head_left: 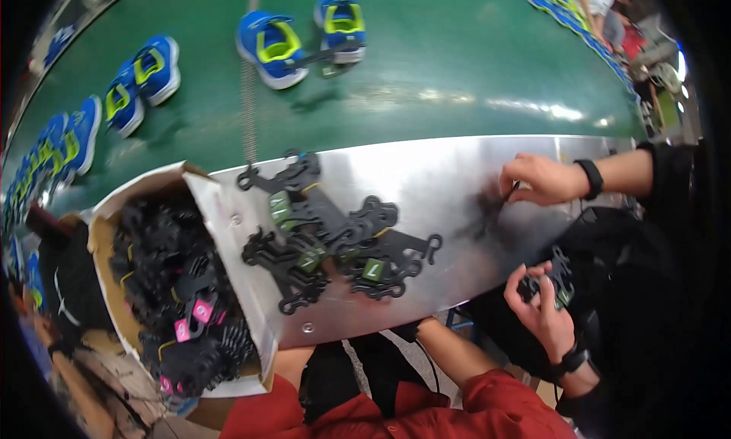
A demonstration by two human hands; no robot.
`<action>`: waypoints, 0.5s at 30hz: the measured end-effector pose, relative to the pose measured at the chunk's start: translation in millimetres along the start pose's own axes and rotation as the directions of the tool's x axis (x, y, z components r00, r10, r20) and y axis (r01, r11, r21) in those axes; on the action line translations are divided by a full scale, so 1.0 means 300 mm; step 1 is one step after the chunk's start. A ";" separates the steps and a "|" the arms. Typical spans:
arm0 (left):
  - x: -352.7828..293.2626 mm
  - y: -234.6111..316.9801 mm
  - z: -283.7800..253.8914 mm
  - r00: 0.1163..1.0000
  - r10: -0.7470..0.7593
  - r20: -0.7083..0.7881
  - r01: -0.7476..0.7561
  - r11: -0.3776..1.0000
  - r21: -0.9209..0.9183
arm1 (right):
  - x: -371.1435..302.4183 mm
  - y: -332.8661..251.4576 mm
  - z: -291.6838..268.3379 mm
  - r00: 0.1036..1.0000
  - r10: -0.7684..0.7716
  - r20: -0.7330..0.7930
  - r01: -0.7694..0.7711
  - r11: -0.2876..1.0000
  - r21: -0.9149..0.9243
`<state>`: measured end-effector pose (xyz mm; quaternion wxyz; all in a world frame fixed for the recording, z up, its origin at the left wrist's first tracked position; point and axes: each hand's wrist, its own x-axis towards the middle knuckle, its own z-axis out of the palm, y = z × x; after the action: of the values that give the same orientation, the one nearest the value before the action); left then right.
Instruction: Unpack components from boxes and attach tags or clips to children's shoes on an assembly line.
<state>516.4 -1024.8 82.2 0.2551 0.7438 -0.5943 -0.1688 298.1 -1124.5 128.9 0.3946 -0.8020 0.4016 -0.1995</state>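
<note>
My left forearm and my right forearm reach up from the red sleeves and pass under the near edge of the metal ledge. Both hands are hidden there, so what they hold or touch does not show. On the ledge above them lies a loose pile of black plastic shoe hangers, some with green size tags. To the right, a co-worker in black has one hand over the ledge by a blurred dark item. The co-worker's other hand grips several black hangers with a green tag.
At left stands an open cardboard box full of black hangers, some with pink tags. Beyond the ledge runs a green conveyor belt carrying blue-and-yellow shoes, with two joined by a black hanger. More shoes line its left side.
</note>
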 end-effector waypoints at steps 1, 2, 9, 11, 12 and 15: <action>0.031 0.021 0.025 0.999 0.042 0.018 -0.041 0.999 -0.027 | 0.003 -0.003 -0.017 0.999 0.020 -0.038 -0.021 0.999 -0.032; 0.059 0.042 0.048 0.996 0.082 0.035 -0.080 0.995 -0.052 | -0.030 -0.006 -0.033 0.997 0.037 -0.075 -0.042 0.997 -0.061; 0.072 0.087 0.147 0.978 0.184 0.101 -0.169 0.976 -0.140 | -0.020 -0.057 0.013 0.983 0.071 -0.169 -0.101 0.980 -0.172; 0.079 0.112 0.162 0.973 0.199 0.115 -0.179 0.971 -0.159 | -0.007 -0.070 0.003 0.981 0.074 -0.181 -0.110 0.974 -0.199; 0.085 0.126 0.173 0.971 0.206 0.120 -0.185 0.968 -0.169 | -0.020 -0.075 -0.005 0.980 0.073 -0.187 -0.113 0.970 -0.213; 0.090 0.158 0.192 0.966 0.219 0.138 -0.192 0.963 -0.188 | 0.030 -0.088 0.003 0.978 0.071 -0.197 -0.120 0.962 -0.246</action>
<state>453.1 -1068.9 64.3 0.2873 0.6373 -0.6699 -0.2503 316.9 -1121.5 149.3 0.2574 -0.8037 0.4975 -0.2007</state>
